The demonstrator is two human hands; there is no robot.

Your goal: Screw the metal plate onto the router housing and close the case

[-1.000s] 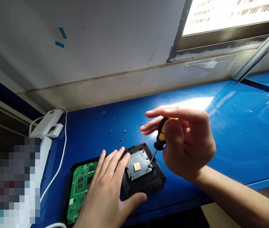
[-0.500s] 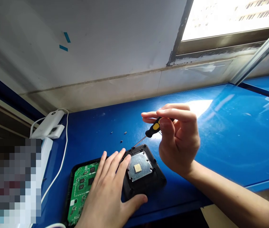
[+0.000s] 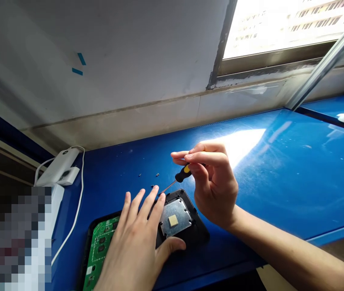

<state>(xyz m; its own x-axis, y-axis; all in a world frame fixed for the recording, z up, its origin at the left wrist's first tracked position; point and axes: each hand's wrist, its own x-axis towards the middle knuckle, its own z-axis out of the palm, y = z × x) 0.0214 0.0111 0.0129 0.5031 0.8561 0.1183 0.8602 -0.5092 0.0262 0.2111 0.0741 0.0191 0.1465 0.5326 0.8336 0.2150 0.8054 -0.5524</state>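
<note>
My right hand grips a screwdriver with a black and yellow handle. Its thin shaft slants down to the left, and the tip is near the upper edge of a black plastic housing, by my left fingertips. My left hand lies with fingers spread over the left part of that housing. A metal plate with a small pale square pad sits inside the housing. Left of it, partly under my left hand, is a green circuit board in a black case.
Several small screws lie on the blue table behind the housing. A white power strip with a white cable is at the left. A metal frame post rises at the right, and a wall stands behind.
My right hand with the screwdriver has moved left and slightly down. The tip has shifted left along the housing's edge toward my left fingertips. The whole view has also shifted slightly.
</note>
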